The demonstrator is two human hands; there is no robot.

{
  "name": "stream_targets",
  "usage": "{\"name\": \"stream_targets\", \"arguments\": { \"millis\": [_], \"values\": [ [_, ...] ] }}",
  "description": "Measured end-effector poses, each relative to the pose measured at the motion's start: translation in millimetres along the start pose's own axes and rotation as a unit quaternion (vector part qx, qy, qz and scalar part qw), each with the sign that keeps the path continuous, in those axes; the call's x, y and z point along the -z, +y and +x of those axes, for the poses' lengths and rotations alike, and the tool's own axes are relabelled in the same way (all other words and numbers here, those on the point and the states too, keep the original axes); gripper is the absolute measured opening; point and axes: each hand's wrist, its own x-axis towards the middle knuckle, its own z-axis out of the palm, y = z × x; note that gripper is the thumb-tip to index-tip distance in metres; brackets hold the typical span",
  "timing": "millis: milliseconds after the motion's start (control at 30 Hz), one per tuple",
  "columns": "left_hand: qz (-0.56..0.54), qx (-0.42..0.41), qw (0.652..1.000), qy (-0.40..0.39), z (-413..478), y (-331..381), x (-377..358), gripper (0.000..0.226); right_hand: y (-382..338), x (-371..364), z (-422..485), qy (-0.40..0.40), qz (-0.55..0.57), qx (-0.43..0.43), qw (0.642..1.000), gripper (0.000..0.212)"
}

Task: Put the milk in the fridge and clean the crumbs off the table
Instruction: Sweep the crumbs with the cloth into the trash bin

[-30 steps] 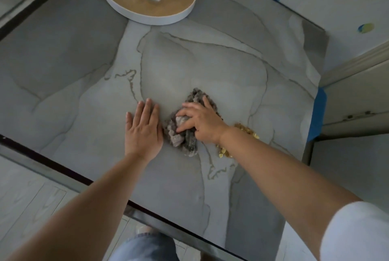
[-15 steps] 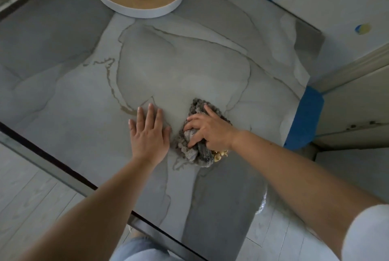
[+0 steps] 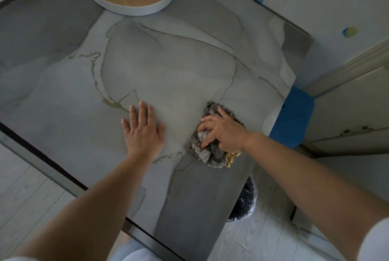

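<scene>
A grey marbled table fills the view. My right hand grips a bunched grey cloth pressed on the tabletop near the right edge. A small heap of yellow crumbs lies against the cloth's near right side, just under my wrist. To the left of the cloth, my left hand lies flat on the table, fingers straight. No milk is in view.
A round white tray with several clear glasses stands at the table's far side. A bin lined with a dark bag sits on the floor below the table's right edge. A blue corner guard covers the table's right corner. White cabinets stand to the right.
My right hand has dragged the cloth and the crumbs toward the table's near right edge, gathering the scattered crumbs into a heap. My hands are farther apart.
</scene>
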Motion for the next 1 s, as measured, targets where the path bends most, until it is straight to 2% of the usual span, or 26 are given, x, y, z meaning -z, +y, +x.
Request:
{"name": "stream_targets", "arguments": {
  "millis": [100, 267, 433, 600, 700, 800, 933, 1000],
  "values": [
    [-0.005, -0.004, 1.0, 0.002, -0.4, 1.1, 1.2, 0.064, 3.6, 1.8, -6.1, 0.001, 0.004, -0.006, 1.0, 0.052],
    [0.016, -0.009, 1.0, -0.004, 3.4, 4.6, 8.9, 0.065, 0.3, 22.3, 4.8, 0.108, 0.07, -0.009, 0.992, 0.054],
    [0.018, -0.013, 1.0, -0.007, 5.3, 6.1, 10.2, 0.065, -4.5, 52.5, 56.8, 0.16, 0.051, -0.047, 0.985, 0.058],
    [0.058, -0.03, 0.998, -0.012, 10.7, 1.6, 13.7, 0.068, 16.1, 42.8, 69.5, 0.123, 0.016, -0.148, 0.981, 0.066],
    [0.08, -0.036, 0.996, -0.01, 14.2, 0.4, 16.5, 0.07, 23.4, 23.7, 53.8, 0.137, 0.029, -0.156, 0.978, 0.066],
    [0.088, -0.033, 0.995, -0.016, 14.4, 0.0, 16.9, 0.07, 28.7, 8.0, 30.7, 0.117, 0.041, -0.148, 0.981, 0.068],
    [0.056, -0.037, 0.998, -0.01, 15.5, -3.0, 18.2, 0.066, 32.9, 0.7, 2.6, 0.064, 0.05, -0.15, 0.985, 0.07],
    [0.014, -0.055, 0.998, -0.003, 15.4, -8.8, 23.0, 0.06, 27.9, 2.9, -6.6, 0.075, 0.054, -0.153, 0.984, 0.067]
  ]
}}
